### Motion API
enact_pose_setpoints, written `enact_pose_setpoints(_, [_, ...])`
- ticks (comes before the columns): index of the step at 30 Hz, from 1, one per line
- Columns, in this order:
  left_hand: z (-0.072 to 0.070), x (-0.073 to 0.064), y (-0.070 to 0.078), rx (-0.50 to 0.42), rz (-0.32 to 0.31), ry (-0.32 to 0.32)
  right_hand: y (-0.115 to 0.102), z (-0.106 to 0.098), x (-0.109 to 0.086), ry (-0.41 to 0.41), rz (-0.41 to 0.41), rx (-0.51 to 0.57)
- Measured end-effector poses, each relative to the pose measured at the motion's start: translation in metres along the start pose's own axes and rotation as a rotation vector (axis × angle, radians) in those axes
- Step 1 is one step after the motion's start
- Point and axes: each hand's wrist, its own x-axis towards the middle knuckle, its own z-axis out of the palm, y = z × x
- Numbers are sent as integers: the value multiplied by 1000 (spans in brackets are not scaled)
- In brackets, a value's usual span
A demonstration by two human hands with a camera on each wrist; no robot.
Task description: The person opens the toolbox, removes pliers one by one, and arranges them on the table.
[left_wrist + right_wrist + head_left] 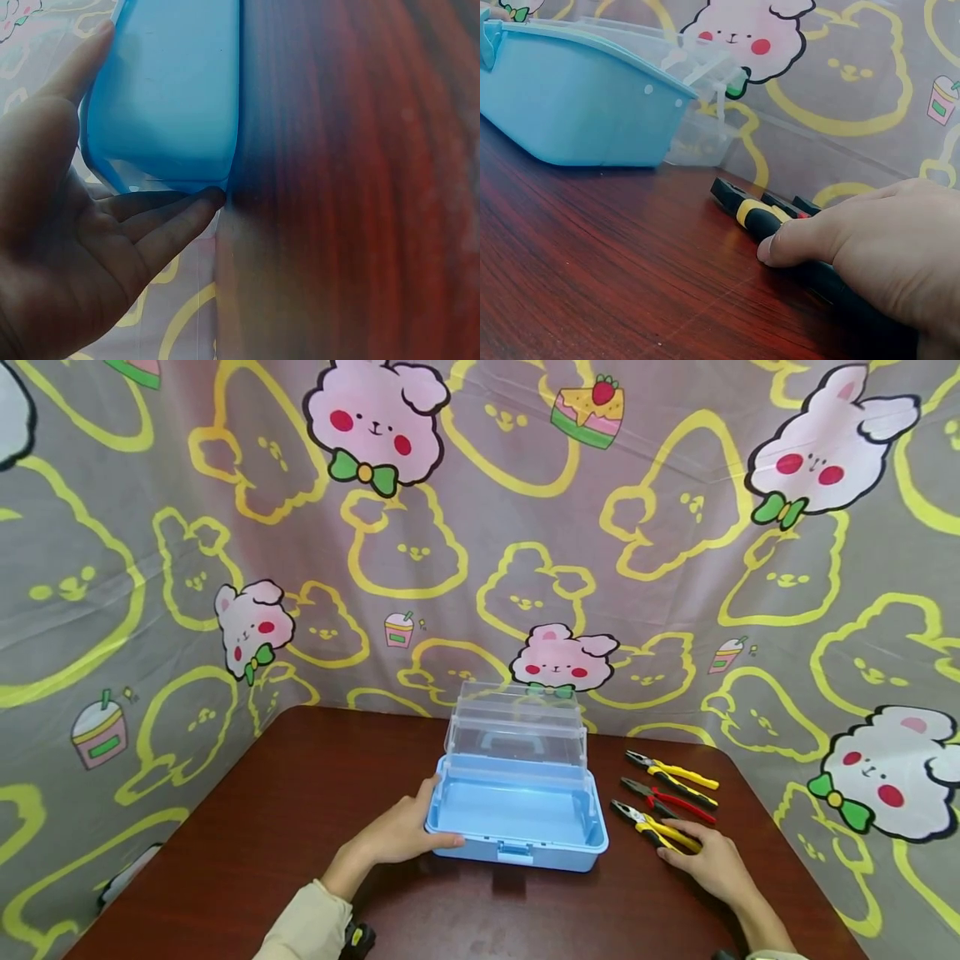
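A light blue plastic toolbox [558, 857] stands on the table with its clear lid raised at the back. My left hand [393, 833] holds its left front corner, thumb along the front rim and fingers against the side wall [165, 82]. To the right of the box, my right hand [711, 862] grips the handles of the nearest combination pliers [636, 817], yellow and black, which lie on the table. In the right wrist view the thumb presses one handle of these pliers [759, 219]; the other fingers are hidden.
Beyond the held pliers lie pliers with red and black handles [681, 802] and, farther back, another yellow-and-black pair [678, 774]. The dark wooden table [300, 793] meets a patterned cloth [420, 527] behind and at both sides.
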Motion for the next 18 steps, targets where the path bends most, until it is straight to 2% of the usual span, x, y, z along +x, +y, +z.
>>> enact_pose_setpoints(7, [2, -1, 2, 5, 7, -25, 0, -4, -7, -16, 27, -4])
enact_pose_setpoints(13, [-11, -1, 5, 32, -4, -40, -17, -11, -3, -24, -46, -86])
enact_pose_setpoints(16, [-18, -3, 5, 63, -4, 23, -31, -15, -1, 6, -106, -149])
enact_pose_setpoints(18, [-22, -4, 7, 93, -9, 104, -45, -16, 1, 47, -156, -191])
